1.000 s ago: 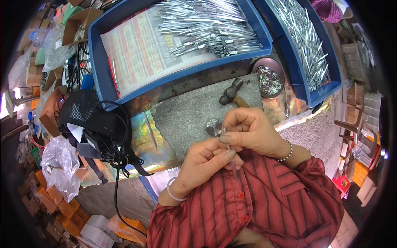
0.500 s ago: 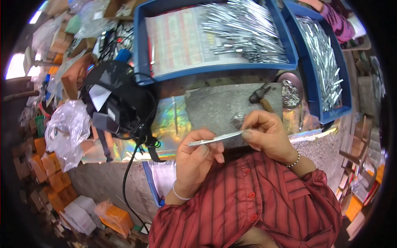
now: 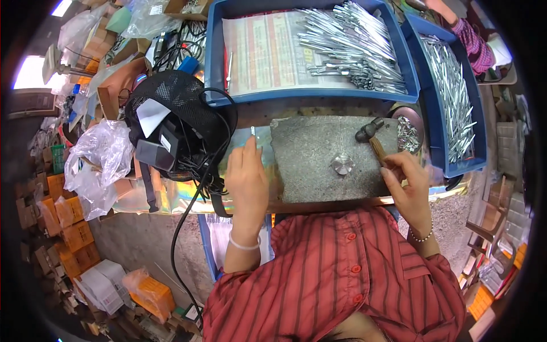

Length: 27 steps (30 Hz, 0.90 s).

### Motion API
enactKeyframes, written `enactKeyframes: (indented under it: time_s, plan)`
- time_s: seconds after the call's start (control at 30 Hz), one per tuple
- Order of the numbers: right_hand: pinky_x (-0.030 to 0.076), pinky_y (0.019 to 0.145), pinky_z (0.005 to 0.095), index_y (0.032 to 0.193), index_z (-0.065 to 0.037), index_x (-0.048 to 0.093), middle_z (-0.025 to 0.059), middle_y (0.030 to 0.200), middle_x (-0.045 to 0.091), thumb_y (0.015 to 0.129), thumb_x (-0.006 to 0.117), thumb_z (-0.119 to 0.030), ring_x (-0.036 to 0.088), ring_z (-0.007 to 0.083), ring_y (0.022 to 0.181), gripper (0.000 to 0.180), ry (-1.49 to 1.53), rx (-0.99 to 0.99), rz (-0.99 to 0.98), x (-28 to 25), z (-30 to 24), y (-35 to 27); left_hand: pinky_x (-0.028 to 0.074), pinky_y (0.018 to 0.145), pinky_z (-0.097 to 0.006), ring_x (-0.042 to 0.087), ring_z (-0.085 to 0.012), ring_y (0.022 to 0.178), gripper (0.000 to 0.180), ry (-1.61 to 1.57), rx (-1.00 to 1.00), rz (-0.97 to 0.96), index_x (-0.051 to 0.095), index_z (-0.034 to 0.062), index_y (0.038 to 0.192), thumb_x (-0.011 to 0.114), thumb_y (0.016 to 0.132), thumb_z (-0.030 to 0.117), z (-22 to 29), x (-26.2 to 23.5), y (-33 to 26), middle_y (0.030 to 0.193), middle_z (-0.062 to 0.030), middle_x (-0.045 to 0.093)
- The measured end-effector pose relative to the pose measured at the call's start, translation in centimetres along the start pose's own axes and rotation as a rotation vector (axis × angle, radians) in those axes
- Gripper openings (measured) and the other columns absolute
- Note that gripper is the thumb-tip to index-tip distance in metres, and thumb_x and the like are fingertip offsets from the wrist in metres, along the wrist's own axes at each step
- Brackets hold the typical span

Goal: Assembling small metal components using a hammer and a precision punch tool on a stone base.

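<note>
My left hand [image 3: 248,179] reaches over the shiny work surface. Its fingers lie close together on a thin metal rod [image 3: 253,131], whose far tip shows past them. At the right, my right hand [image 3: 409,185] has thumb and forefinger pinched at the near end of the wooden handle of a hammer [image 3: 376,146]. The hammer's dark head rests on a grey stone slab [image 3: 307,154] between my hands. A round shiny metal disc [image 3: 342,165] sits on that slab. The slim silver piece held before cannot be made out now.
Beyond the slab stands a blue tray [image 3: 313,96] with many silver metal strips [image 3: 353,43]. Another blue tray [image 3: 436,134] of strips is at right, beside a round dish of small parts [image 3: 408,132]. A black mesh bag [image 3: 176,94] with cables sits left. Another person's sleeve [image 3: 476,48] shows far right.
Both hands have parted from the slim silver piece they held together. My left hand has moved forward to the rod, and my right has gone to the hammer handle. The view has shifted slightly.
</note>
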State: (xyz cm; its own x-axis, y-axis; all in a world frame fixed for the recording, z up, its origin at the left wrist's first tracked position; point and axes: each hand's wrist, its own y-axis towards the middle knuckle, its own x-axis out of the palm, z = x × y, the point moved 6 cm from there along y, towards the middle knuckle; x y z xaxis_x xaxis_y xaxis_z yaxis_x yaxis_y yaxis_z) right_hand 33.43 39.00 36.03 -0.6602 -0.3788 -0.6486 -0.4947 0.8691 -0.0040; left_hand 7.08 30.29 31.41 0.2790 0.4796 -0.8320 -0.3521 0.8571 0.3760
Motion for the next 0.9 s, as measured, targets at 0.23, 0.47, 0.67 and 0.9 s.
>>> enactKeyframes:
  time_s: [0.23,0.47,0.67,0.9]
  plan:
    - [0.042,0.059,0.0264,0.092,0.001,0.055,0.0085,0.084,0.055,0.078,0.059,0.002,0.052,0.0162,0.064,0.015,-0.146,-0.046,0.115,0.1,0.6,-0.9,0.047,0.062,-0.04,0.058,-0.0334,0.076,0.027,0.171,-0.148,-0.011,0.057,0.0016,0.106,0.059,0.082,0.013,-2.7,3.1,0.4,0.088,-0.0147,0.058]
    - [0.045,0.069,0.0306,0.099,0.001,0.053,0.0127,0.091,0.053,0.078,0.058,0.0,0.055,0.0248,0.08,0.021,-0.304,-0.132,0.078,0.4,1.3,-0.3,0.045,0.073,-0.041,0.056,-0.0359,0.087,0.032,0.036,-0.183,-0.103,0.056,-0.0012,0.107,0.062,0.08,0.014,-3.0,2.1,-0.9,0.1,-0.0183,0.058]
    - [0.044,0.075,0.0311,0.11,0.001,0.049,0.0138,0.1,0.051,0.078,0.058,-0.002,0.053,0.0269,0.088,0.033,-0.355,-0.085,0.023,1.0,1.9,0.1,0.043,0.083,-0.04,0.054,-0.0363,0.096,0.035,-0.144,-0.179,-0.085,0.052,-0.0042,0.112,0.061,0.079,0.003,-1.4,0.0,-4.6,0.105,-0.0206,0.055]
    - [0.043,0.073,0.0295,0.111,0.0,0.05,0.0129,0.1,0.05,0.078,0.059,-0.003,0.052,0.024,0.086,0.034,-0.361,-0.065,0.005,1.7,1.7,0.6,0.047,0.078,-0.037,0.057,-0.0319,0.093,0.029,-0.174,-0.365,-0.003,0.055,-0.0021,0.107,0.059,0.078,-0.004,-3.5,-0.7,-9.2,0.103,-0.018,0.056]
